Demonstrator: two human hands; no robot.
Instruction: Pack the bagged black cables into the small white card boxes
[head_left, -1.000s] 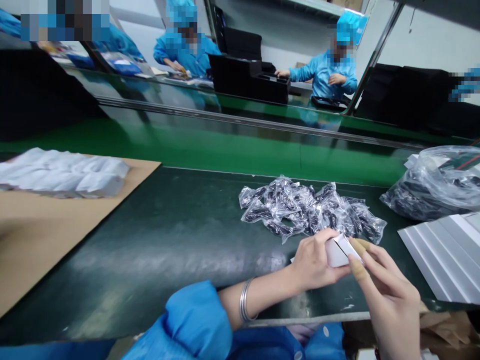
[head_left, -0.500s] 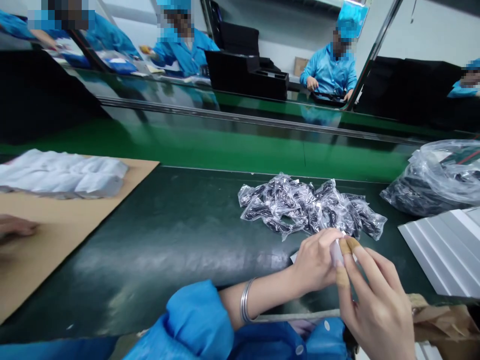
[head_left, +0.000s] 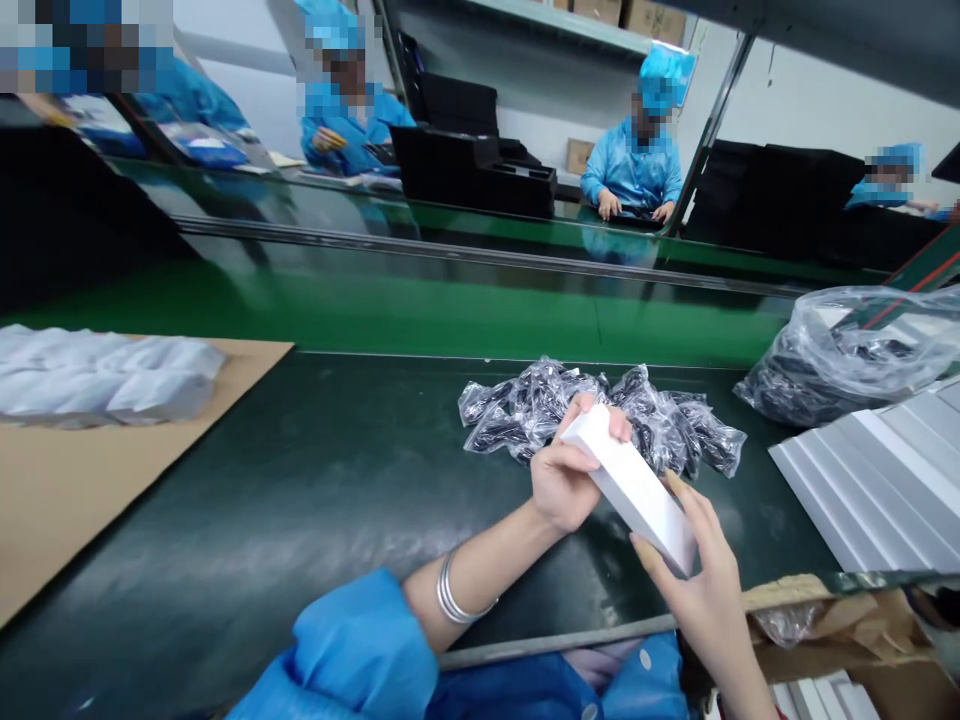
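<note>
A long white box (head_left: 637, 490) is tilted in the air between my hands, above the dark green work surface. My left hand (head_left: 566, 475) wraps round its upper end, thumb on the near side and fingertips over the far side. At the lower end, my right hand (head_left: 697, 560) grips the box between thumb and fingers; tan finger covers show on its tips. Just behind the box lies a pile of black items in clear plastic bags (head_left: 547, 400), which look like coiled cables.
Flat white cartons (head_left: 862, 490) lie stacked at the right, beside a large clear bag (head_left: 825, 370) of dark items. White wrapped packs (head_left: 112, 375) rest on brown cardboard (head_left: 82, 490) at the left. Below right, an open carton (head_left: 892, 670) holds white boxes. Co-workers in blue sit across the line.
The white box, mostly hidden by my hands before, now shows its full length. My right hand has moved to its lower end. The hand over the cardboard at left is gone from view.
</note>
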